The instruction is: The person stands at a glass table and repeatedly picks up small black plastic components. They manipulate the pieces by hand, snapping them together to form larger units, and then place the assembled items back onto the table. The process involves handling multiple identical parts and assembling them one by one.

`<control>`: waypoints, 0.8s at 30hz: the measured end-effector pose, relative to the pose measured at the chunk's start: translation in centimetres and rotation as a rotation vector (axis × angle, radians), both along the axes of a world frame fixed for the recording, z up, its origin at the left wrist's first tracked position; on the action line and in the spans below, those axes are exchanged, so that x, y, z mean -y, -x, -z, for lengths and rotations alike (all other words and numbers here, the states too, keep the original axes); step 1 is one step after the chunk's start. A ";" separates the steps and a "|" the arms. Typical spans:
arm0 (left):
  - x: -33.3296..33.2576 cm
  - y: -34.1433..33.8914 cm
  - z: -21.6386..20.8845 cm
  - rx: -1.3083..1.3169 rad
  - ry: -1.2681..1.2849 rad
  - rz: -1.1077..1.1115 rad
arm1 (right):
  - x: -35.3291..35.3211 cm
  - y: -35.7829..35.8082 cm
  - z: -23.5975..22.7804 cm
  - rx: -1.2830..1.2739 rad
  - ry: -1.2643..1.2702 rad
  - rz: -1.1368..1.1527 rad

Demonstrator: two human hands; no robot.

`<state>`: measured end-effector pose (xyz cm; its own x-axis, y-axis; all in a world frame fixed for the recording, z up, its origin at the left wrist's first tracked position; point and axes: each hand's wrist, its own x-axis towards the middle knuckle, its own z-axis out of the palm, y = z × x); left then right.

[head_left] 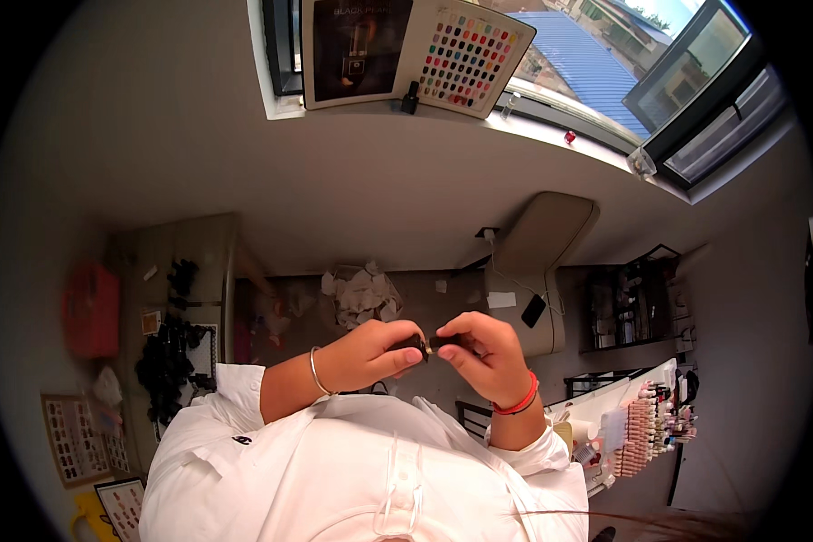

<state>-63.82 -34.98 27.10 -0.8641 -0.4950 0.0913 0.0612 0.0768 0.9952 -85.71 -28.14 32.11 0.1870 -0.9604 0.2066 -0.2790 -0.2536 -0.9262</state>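
A: What is seen nearest?

B: A white shirt (370, 470) fills the lower edge. Just beyond it, a small dark bottle (427, 343) is held between both hands at chest height. The left hand (370, 354) has its grip pinched on one end; the right hand (483, 352) has its grip pinched on the other end, which looks like the cap.

A: Which step is judged to be in hand?

B: The bottle appears to be at the point of being opened or closed; which cannot be told. A twist of one end against the other would likely be called for, with the body kept steady.

A: And farther off?

B: A rack of nail tips (646, 429) is seen at the right, a heap of crumpled tissues (361, 294) beyond the hands, and a colour chart (468, 56) by the window (696, 90).
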 end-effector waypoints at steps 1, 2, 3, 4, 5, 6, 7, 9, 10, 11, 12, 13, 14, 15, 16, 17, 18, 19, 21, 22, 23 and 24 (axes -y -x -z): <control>-0.1 0.0 -0.1 -0.006 -0.023 0.017 | 0.2 -0.1 -0.2 -0.076 0.084 -0.047; 0.0 -0.1 -0.3 -0.011 -0.057 0.029 | 0.2 0.0 -0.1 -0.074 0.072 -0.059; -0.1 -0.2 -0.3 -0.015 -0.096 0.041 | 0.2 -0.1 0.1 -0.039 0.086 -0.074; -0.3 -0.2 -0.1 -0.063 -0.144 0.067 | 0.2 -0.2 0.2 -0.004 0.099 -0.089; -0.4 -0.2 0.0 -0.073 -0.221 0.090 | 0.3 -0.3 0.3 0.030 0.111 -0.105; -0.5 -0.3 0.2 -0.083 -0.304 0.114 | 0.3 -0.2 0.6 0.055 0.100 -0.111; -0.6 -0.4 0.4 -0.093 -0.387 0.138 | 0.3 -0.2 0.7 0.035 0.122 -0.114; -0.7 -0.3 0.9 -0.126 -0.420 0.157 | 0.3 -0.1 0.8 -0.003 0.162 -0.120; -0.7 -0.3 1.1 -0.127 -0.414 0.152 | 0.3 -0.1 0.8 -0.032 0.162 -0.107; -0.7 -0.3 1.2 -0.128 -0.408 0.146 | 0.3 0.0 0.6 -0.060 0.163 -0.094; -0.8 -0.3 1.1 -0.118 -0.383 0.136 | 0.2 0.1 0.5 -0.089 0.162 -0.079; -0.8 -0.4 1.0 -0.108 -0.357 0.126 | 0.1 0.1 0.6 -0.057 0.151 -0.050; -0.8 -0.4 0.9 -0.098 -0.331 0.116 | -0.1 0.0 0.6 -0.025 0.140 -0.022; -0.8 -0.4 0.8 -0.098 -0.316 0.114 | -0.2 0.0 0.6 0.007 0.130 0.005; -0.8 -0.4 0.6 -0.099 -0.301 0.112 | -0.3 0.0 0.6 0.005 0.121 0.001; -0.8 -0.4 0.5 -0.099 -0.286 0.110 | -0.4 0.0 0.5 0.003 0.111 -0.003; -0.8 -0.3 0.5 -0.103 -0.284 0.108 | -0.4 0.0 0.5 0.002 0.101 -0.007; -0.8 -0.3 0.6 -0.107 -0.282 0.107 | -0.5 -0.1 0.5 -0.017 0.106 -0.015; -0.9 -0.3 0.7 -0.113 -0.274 0.107 | -0.5 -0.2 0.5 -0.055 0.116 -0.029; -0.9 -0.3 0.8 -0.116 -0.268 0.107 | -0.4 -0.1 0.5 -0.048 0.128 -0.028; -0.9 -0.3 0.8 -0.119 -0.262 0.108 | -0.4 0.0 0.5 -0.042 0.139 -0.027; -0.9 -0.3 0.9 -0.115 -0.265 0.106 | -0.4 0.1 0.6 -0.036 0.150 -0.027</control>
